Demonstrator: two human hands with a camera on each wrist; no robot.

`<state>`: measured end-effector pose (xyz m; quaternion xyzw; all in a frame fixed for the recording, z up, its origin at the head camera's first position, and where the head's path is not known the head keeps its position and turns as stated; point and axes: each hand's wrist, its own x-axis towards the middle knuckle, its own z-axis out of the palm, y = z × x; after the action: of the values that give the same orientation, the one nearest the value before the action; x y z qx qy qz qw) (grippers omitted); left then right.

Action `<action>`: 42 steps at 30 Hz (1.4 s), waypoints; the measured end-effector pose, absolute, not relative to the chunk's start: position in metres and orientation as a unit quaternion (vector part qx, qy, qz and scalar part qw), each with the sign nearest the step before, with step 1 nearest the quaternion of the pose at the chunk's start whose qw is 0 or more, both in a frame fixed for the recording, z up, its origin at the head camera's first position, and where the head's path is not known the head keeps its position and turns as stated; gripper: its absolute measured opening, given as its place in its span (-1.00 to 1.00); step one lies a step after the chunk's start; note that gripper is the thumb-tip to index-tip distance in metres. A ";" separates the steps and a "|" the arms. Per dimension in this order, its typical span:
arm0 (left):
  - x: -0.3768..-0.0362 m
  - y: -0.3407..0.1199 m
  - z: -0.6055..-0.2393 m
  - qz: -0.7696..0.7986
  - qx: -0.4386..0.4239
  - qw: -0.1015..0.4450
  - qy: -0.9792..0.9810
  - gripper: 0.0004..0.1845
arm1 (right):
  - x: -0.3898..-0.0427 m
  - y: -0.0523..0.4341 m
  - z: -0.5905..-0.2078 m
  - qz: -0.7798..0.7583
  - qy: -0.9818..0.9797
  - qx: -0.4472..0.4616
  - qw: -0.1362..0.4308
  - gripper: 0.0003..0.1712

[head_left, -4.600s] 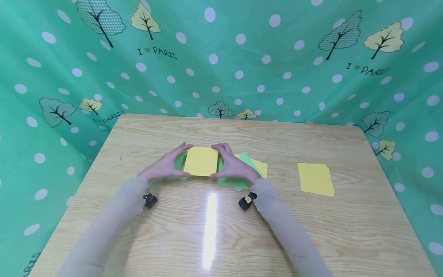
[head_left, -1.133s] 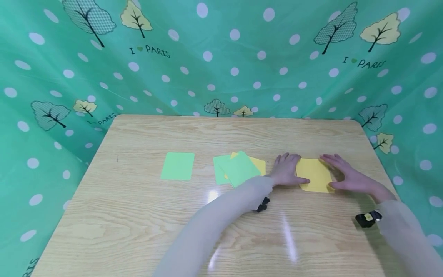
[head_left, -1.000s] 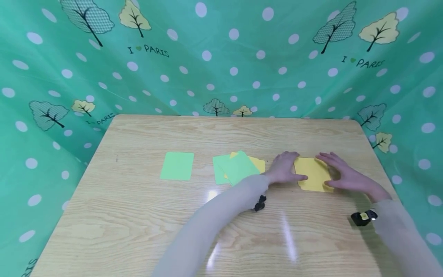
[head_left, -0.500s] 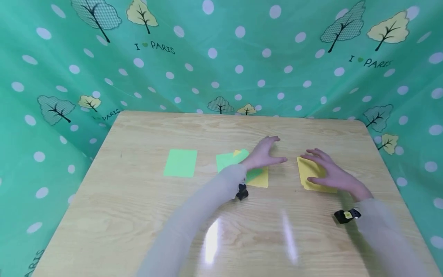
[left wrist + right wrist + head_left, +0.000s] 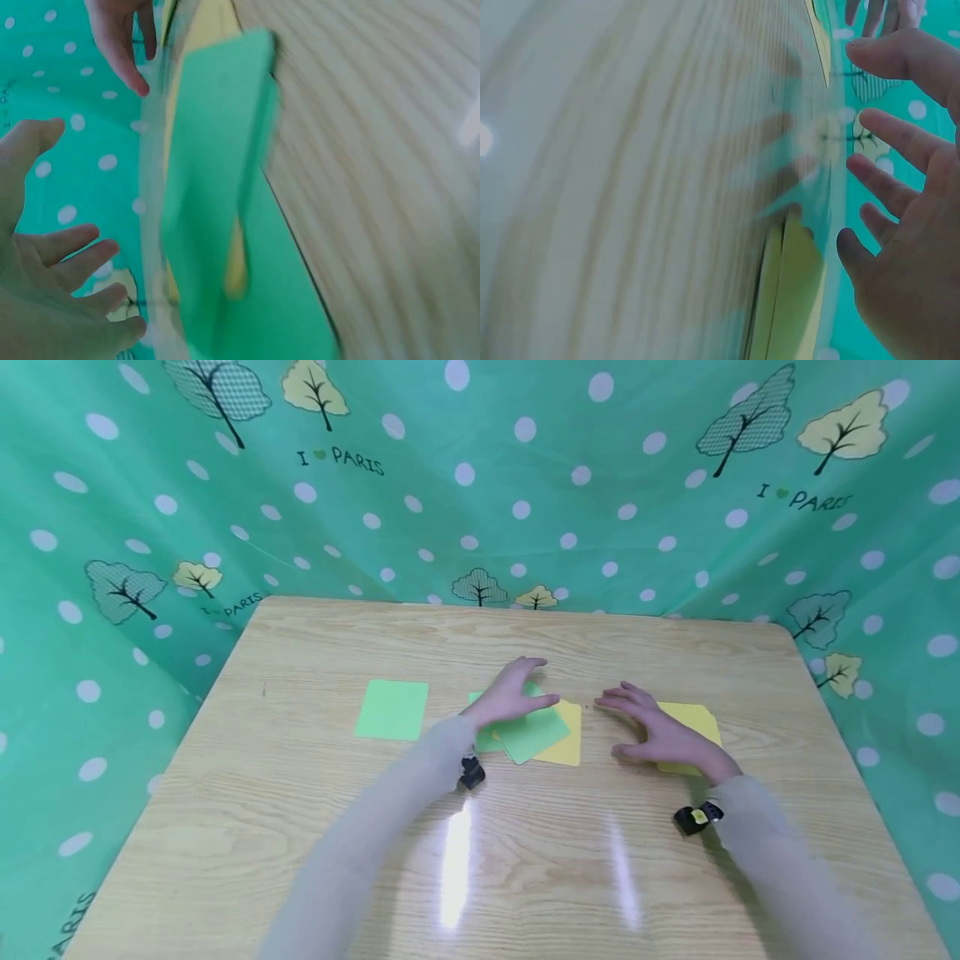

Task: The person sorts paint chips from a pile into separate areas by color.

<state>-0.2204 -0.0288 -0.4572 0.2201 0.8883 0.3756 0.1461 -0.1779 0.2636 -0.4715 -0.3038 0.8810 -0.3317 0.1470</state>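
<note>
I am hovering my left hand (image 5: 512,697), fingers spread and holding nothing, over the mixed green-and-yellow pile (image 5: 534,735) mid-tabletop (image 5: 300,827); my right hand (image 5: 654,735), also spread and free, is beside that pile, risking dragging several overlapping sheets at once

Both wrist views are smeared by motion blur. In the head view the left hand (image 5: 510,697) covers the far part of the mixed pile of green and yellow cards (image 5: 536,735), so its card count cannot be told. The right hand (image 5: 656,735) hides the near left part of the yellow stack (image 5: 693,718). The table (image 5: 525,860) is cut off at the bottom edge.
</note>
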 end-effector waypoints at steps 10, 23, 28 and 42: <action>-0.202 -0.073 -0.463 0.309 0.240 0.135 0.910 -0.15 | -0.189 0.228 -0.473 -0.348 0.866 -0.312 0.176 -0.09; -0.168 -0.092 -0.470 0.240 0.242 0.141 0.929 0.04 | -0.202 0.189 -0.472 -0.355 0.838 -0.368 0.189 -0.05; -0.162 -0.089 -0.470 0.207 0.254 0.154 0.932 0.10 | -0.208 0.182 -0.476 -0.334 0.837 -0.391 0.189 -0.02; -0.177 -0.080 -0.468 0.141 0.256 0.179 0.940 0.24 | -0.215 0.171 -0.479 -0.263 0.880 -0.350 0.185 0.14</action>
<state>-0.1770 -0.0798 -0.4682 0.2555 0.9395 0.1411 0.1792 -0.2151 0.1715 -0.4785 -0.3499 0.8797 -0.2634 0.1851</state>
